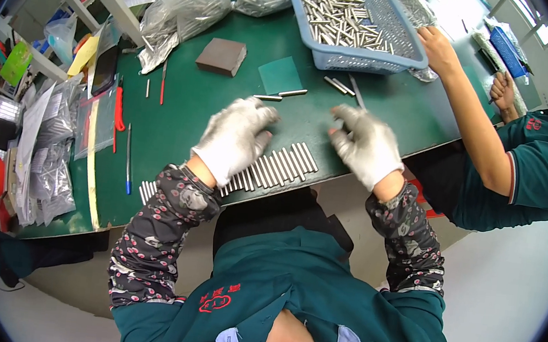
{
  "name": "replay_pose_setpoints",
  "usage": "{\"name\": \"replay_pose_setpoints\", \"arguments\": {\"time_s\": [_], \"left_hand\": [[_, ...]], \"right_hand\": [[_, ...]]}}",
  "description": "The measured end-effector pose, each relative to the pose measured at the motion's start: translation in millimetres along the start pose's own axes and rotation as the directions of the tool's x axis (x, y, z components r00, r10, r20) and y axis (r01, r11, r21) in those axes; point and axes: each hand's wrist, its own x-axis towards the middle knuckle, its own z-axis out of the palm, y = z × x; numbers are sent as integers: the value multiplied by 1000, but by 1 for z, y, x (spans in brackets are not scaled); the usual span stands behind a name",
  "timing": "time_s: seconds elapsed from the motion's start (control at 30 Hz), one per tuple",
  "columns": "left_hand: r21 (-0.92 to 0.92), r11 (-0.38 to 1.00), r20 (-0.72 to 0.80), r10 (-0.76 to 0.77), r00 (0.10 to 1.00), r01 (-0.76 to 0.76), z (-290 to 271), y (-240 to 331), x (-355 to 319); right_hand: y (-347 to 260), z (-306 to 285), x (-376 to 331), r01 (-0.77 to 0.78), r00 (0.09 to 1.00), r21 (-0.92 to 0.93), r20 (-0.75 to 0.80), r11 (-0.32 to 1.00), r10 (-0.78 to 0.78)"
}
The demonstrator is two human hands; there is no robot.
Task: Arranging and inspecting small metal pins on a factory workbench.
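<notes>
Row of metal rods [274, 168] lies along the near table edge [181, 104]. Left hand [234, 139] rests on it, fingers together; right hand [365, 144] hovers beside, fingers curled, empty. Best press flat and keep ends flush. Blue basket [353, 22] beyond holds more.

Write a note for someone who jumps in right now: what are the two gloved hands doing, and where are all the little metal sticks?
Left hand, in a white glove, rests open on the row of short silver metal rods lined up side by side at the green table's near edge.
Right hand, gloved too, hovers beside the row's right end; whether it holds anything is unclear.
Done: one long row laid out.
Left: a few loose rods lie farther back, and the blue plastic basket holds many more. A co-worker's bare hand touches that basket.
</notes>
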Motion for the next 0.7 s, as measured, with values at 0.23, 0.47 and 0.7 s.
{"name": "replay_pose_setpoints", "arguments": {"time_s": [0.23, 0.47, 0.7], "left_hand": [[156, 978, -10, -137, 991, 136, 4, -23, 50], [143, 987, 42, -85, 995, 78, 19, -11, 67], [98, 965, 209, -259, 943, 244, 24, 22, 76]], "right_hand": [[14, 4, 48, -163, 987, -439, -83, 884, 140], [8, 9, 67, -188, 978, -431, 2, 882, 209], [-10, 5, 48, -213, 931, -386, 197, 897, 306]]}}
